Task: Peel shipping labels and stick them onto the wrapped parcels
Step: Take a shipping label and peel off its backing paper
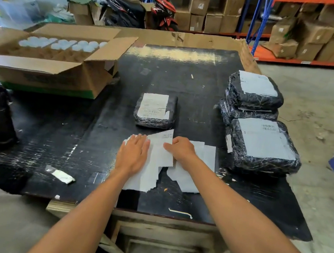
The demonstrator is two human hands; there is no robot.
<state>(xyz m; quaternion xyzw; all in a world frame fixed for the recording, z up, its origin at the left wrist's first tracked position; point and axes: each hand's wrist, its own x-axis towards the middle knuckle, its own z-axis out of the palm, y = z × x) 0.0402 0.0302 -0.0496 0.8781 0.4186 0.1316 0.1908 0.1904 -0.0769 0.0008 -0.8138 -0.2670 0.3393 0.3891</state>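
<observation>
Near the front edge of the black desk [190, 82], the left hand [133, 153] lay flat with straight fingers pressing on a fanned pile of white labels [155, 168], while the right hand [181, 149] pinched the top label with curled fingers. A labelled black parcel [155, 111] sat just behind the pile near the desk's middle, and three stacked labelled parcels [256, 123] stood by the right edge.

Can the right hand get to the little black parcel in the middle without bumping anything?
Probably yes. The right hand rests on the loose labels, and the small parcel lies just beyond them on the table. Only bare tabletop shows between; the parcel stack sits off to the right.
</observation>
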